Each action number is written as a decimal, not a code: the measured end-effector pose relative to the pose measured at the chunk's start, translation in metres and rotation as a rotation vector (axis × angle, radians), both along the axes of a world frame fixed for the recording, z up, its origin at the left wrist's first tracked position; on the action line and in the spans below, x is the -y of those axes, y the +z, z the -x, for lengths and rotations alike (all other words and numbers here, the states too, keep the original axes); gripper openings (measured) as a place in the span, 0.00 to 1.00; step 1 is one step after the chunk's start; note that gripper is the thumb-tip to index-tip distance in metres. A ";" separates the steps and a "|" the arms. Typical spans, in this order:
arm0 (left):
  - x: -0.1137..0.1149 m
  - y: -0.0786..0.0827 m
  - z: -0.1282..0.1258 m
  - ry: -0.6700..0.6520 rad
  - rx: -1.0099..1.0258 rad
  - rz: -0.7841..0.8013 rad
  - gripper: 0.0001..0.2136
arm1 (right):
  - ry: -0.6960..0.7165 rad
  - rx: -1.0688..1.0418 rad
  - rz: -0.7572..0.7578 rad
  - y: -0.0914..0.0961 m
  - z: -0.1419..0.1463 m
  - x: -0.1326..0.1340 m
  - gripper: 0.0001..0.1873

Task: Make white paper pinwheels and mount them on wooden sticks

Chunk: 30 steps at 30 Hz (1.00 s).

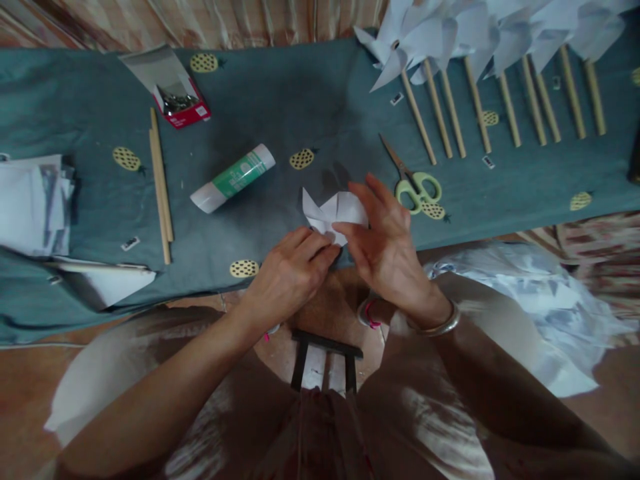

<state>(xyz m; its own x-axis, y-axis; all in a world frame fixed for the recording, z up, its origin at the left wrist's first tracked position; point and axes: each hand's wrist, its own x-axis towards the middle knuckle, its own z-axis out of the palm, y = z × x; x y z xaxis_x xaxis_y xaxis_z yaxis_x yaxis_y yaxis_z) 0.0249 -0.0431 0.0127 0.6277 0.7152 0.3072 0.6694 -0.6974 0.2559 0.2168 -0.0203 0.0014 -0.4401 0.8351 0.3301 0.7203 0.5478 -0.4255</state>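
Note:
Between my hands, near the table's front edge, is a white paper pinwheel head [327, 212] with its corners partly bent inward. My left hand [295, 267] is closed on the paper's lower edge, its fingertips bunched together. My right hand [383, 237] curves round the right side, thumb on the paper's front and fingers behind a folded flap. Green-handled scissors [417, 187] lie just right of my right hand. A glue stick [234, 177] with a green label rests to the left, beyond my left hand.
Finished pinwheels [480, 47] on sticks line the back right. At left are a red-and-white box [183, 110] of small metal pieces, loose wooden sticks [160, 187], a stack of white paper [30, 203] and a folded paper piece [107, 283]. A plastic bag [540, 300] sits at lower right.

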 end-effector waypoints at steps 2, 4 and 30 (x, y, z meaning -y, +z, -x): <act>0.000 0.000 0.000 0.005 0.007 0.009 0.09 | 0.001 0.045 -0.036 -0.001 0.001 0.004 0.12; 0.000 0.000 0.000 0.013 0.014 0.012 0.09 | 0.002 0.079 -0.080 -0.002 0.003 0.007 0.12; -0.007 0.000 -0.002 0.018 0.008 -0.064 0.07 | 0.007 0.042 -0.029 -0.001 0.008 -0.001 0.15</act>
<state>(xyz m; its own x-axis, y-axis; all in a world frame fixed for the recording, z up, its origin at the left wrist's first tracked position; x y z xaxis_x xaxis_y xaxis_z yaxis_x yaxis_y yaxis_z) 0.0266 -0.0361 0.0129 0.6127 0.7047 0.3579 0.6798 -0.7008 0.2162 0.2086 -0.0189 0.0000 -0.4599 0.8223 0.3350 0.7335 0.5645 -0.3787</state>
